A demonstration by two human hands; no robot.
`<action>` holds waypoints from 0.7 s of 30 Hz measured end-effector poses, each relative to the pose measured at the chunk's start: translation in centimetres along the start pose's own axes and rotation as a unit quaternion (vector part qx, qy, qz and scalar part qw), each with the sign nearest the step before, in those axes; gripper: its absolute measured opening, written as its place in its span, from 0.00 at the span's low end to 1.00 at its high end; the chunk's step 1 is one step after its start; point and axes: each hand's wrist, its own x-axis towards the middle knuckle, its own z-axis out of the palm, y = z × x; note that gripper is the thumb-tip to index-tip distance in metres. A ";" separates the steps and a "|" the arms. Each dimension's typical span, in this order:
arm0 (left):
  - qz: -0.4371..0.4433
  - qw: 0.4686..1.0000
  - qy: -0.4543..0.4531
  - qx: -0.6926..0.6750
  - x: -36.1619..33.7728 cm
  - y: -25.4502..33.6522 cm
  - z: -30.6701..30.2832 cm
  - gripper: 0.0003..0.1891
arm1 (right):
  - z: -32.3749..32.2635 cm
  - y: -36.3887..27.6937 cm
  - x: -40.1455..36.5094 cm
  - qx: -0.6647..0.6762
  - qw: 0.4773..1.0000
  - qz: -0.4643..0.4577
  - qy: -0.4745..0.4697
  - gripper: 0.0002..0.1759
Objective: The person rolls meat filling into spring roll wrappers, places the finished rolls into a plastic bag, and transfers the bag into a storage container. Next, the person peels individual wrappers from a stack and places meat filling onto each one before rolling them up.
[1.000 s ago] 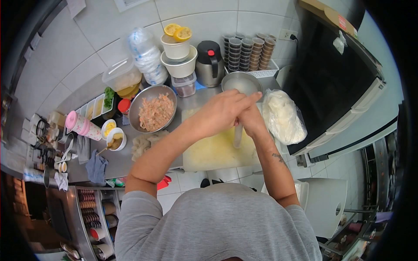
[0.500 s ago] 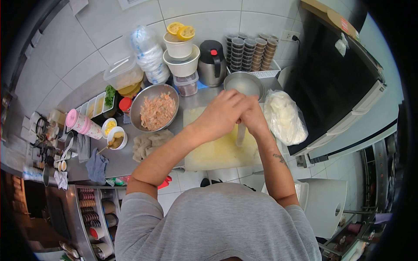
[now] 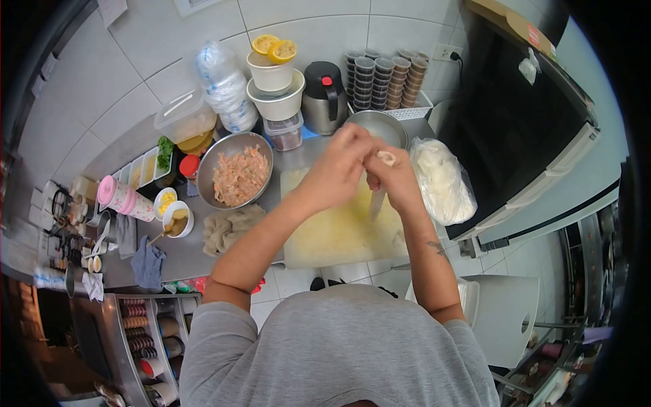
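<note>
My right hand [image 3: 397, 178] is closed in a fist around a pale, long tapered piece [image 3: 377, 203] whose narrow end hangs below the fingers. A whitish rounded end shows at the top of that fist. My left hand [image 3: 342, 166] is just left of it, its fingers bent and bunched at the top of the fist; what they pinch, if anything, is hidden. Both hands are above a yellowish cutting board [image 3: 319, 244]. Behind them sits a round metal bowl [image 3: 380, 125], partly covered by the hands. A plastic bag of white contents [image 3: 441, 180] lies to the right.
On the left stands a metal bowl of orange-pink mixture [image 3: 243, 178], beside a crumpled beige cloth [image 3: 234, 227]. Small white bowls, a pink-lidded tumbler [image 3: 125, 198] and a blue cloth [image 3: 147, 261] are further left. Stacked tubs, a thermal jug [image 3: 324, 102] and lidded cups [image 3: 383, 81] line the wall.
My left hand has drawn slightly left and away from the right fist, uncovering the whitish end at its top. The camera view has shifted a little.
</note>
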 end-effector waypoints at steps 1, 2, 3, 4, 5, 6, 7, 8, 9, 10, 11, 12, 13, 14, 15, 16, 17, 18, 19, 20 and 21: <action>-0.055 0.996 0.017 -0.061 -0.1 0.1 -0.2 0.19 | -0.7 0.2 0.2 0.041 0.999 -0.012 -0.008 0.08; -0.109 0.986 0.033 -0.122 -0.3 0.2 -0.2 0.19 | -1.3 0.3 0.2 0.081 0.996 -0.023 -0.016 0.09; -0.121 0.979 -0.010 -0.163 -0.8 -0.3 0.4 0.18 | -1.5 0.3 0.2 0.125 0.992 -0.028 -0.009 0.10; -0.132 0.969 -0.052 -0.203 -2.0 -1.5 1.7 0.18 | -1.6 0.3 0.1 0.169 0.985 -0.033 -0.001 0.10; -0.143 0.955 -0.093 -0.242 -3.1 -2.6 3.0 0.18 | -1.7 0.3 0.1 0.212 0.977 -0.038 0.006 0.10; -0.196 0.934 -0.184 -0.235 -4.2 -3.6 4.1 0.17 | -1.9 0.4 0.0 0.239 0.970 -0.044 0.018 0.11; -0.248 0.902 -0.272 -0.224 -5.0 -4.0 4.8 0.16 | -2.2 0.6 0.0 0.265 0.963 -0.050 0.030 0.13; -0.278 0.880 -0.273 -0.273 -6.1 -4.2 5.4 0.15 | -2.4 0.9 -0.1 0.291 0.954 -0.057 0.041 0.14; -0.307 0.854 -0.272 -0.320 -7.0 -4.0 5.7 0.14 | -3.0 1.8 -0.1 0.335 0.939 -0.069 0.040 0.16; -0.335 0.825 -0.271 -0.367 -7.2 -3.7 5.7 0.13 | -3.6 2.9 -0.3 0.379 0.921 -0.081 0.040 0.18; -0.338 0.834 -0.300 -0.317 -7.2 -3.6 5.2 0.13 | -4.1 3.9 -0.5 0.422 0.901 -0.092 0.040 0.20; -0.341 0.840 -0.328 -0.266 -6.8 -3.2 4.0 0.13 | -4.1 4.0 -1.1 0.438 0.895 -0.063 0.061 0.21; -0.343 0.843 -0.355 -0.214 -6.6 -3.2 3.0 0.13 | -3.9 4.1 -2.0 0.453 0.887 -0.034 0.082 0.22; -0.294 0.875 -0.361 -0.133 -6.8 -3.8 2.2 0.12 | -3.8 4.2 -2.9 0.467 0.878 -0.004 0.103 0.24; -0.242 0.898 -0.364 -0.049 -7.0 -4.5 1.6 0.12 | -3.9 4.4 -3.7 0.435 0.893 0.056 0.103 0.23; -0.188 0.912 -0.363 0.034 -6.8 -4.8 0.9 0.12 | -4.1 4.8 -4.6 0.401 0.903 0.116 0.103 0.23; -0.183 0.904 -0.377 0.091 -6.6 -5.0 0.5 0.13 | -4.4 5.1 -5.4 0.366 0.908 0.176 0.102 0.23; -0.178 0.892 -0.389 0.147 -5.9 -4.4 -0.3 0.13 | -5.2 5.8 -6.2 0.317 0.927 0.195 0.038 0.23; -0.172 0.877 -0.400 0.202 -5.3 -3.6 -1.0 0.13 | -6.4 6.5 -7.0 0.265 0.940 0.214 -0.027 0.23; -0.149 0.867 -0.408 0.245 -4.7 -2.7 -1.4 0.14 | -7.1 7.4 -7.4 0.212 0.945 0.231 -0.091 0.23; -0.107 0.861 -0.406 0.288 -4.3 -2.1 -1.4 0.13 | -7.0 7.9 -7.2 0.134 0.954 0.233 -0.136 0.22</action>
